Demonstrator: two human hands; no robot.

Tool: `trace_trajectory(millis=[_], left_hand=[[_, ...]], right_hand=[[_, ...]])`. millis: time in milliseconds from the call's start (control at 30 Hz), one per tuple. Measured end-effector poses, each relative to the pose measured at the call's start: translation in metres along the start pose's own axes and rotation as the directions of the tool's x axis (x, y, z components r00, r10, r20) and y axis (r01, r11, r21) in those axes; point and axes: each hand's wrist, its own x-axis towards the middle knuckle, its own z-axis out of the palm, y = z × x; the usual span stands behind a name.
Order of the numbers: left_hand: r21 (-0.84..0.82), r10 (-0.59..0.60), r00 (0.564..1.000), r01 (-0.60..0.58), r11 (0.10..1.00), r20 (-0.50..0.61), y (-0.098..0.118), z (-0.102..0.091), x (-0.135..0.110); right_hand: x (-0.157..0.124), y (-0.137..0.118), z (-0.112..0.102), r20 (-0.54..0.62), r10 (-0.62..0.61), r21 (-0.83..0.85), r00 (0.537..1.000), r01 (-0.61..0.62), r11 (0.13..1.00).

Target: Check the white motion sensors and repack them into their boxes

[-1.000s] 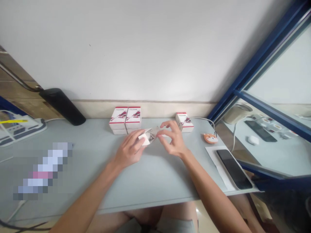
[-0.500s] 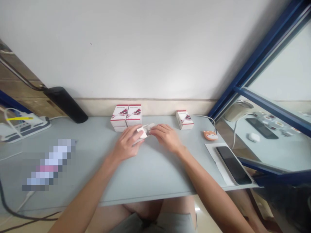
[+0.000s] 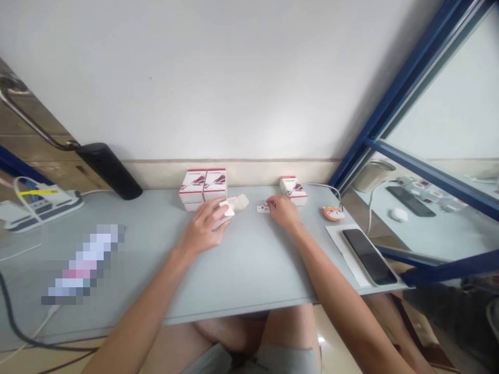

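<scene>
My left hand [image 3: 206, 227] is closed on a small white carton [image 3: 233, 205] whose end flap stands open, resting on the pale desk [image 3: 241, 270]. My right hand [image 3: 284, 212] lies to the right of it, fingers curled, with the fingertips pinched on a small white part [image 3: 263, 209] that lies on the desk. Two red-and-white boxes [image 3: 203, 185] stand side by side just behind the left hand. A single red-and-white box [image 3: 293, 190] stands right behind the right hand.
A black cylinder [image 3: 108, 171] leans at the back left, with a white power strip [image 3: 37, 208] beyond it. An orange animal-shaped case [image 3: 332, 212] and a black phone [image 3: 368, 256] on white paper lie at the right. A blue window frame [image 3: 393, 130] borders the right side.
My right hand left the carton and moved right, carrying the small white part down onto the desk by the single box. My left hand stayed on the carton, lowered to the desk.
</scene>
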Motion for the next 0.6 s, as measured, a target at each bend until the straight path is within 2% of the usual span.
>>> trace_trajectory(millis=[100,200,233,300,367,467,600], left_hand=[[-0.008,-0.008,1.000,0.008,1.000,0.009,0.000,-0.001,0.001],[-0.026,0.010,1.000,-0.010,1.000,0.028,0.001,-0.003,0.001],[-0.036,0.017,0.999,-0.016,0.999,0.035,0.002,-0.003,0.001],[-0.057,0.030,0.998,-0.027,0.998,0.057,0.005,-0.004,0.002],[-0.060,0.046,0.995,-0.041,0.997,0.089,0.008,-0.005,0.003],[-0.017,0.078,0.988,-0.076,0.997,0.130,0.014,-0.006,0.006],[-0.012,0.072,0.991,-0.071,0.997,0.113,0.016,-0.006,0.007]], right_hand=[[0.000,-0.009,-0.006,-0.032,-0.034,0.014,0.999,0.034,0.999],[-0.005,-0.029,-0.017,-0.076,-0.149,0.068,0.986,0.154,0.986],[-0.008,-0.036,-0.019,-0.089,-0.213,0.097,0.973,0.221,0.970],[-0.014,-0.050,-0.019,-0.138,-0.384,0.164,0.913,0.404,0.900],[-0.019,-0.059,-0.013,-0.162,-0.448,0.160,0.879,0.471,0.867],[-0.022,-0.063,0.000,-0.173,-0.418,0.114,0.892,0.440,0.891],[-0.023,-0.062,0.012,-0.209,-0.344,0.128,0.916,0.374,0.918]])
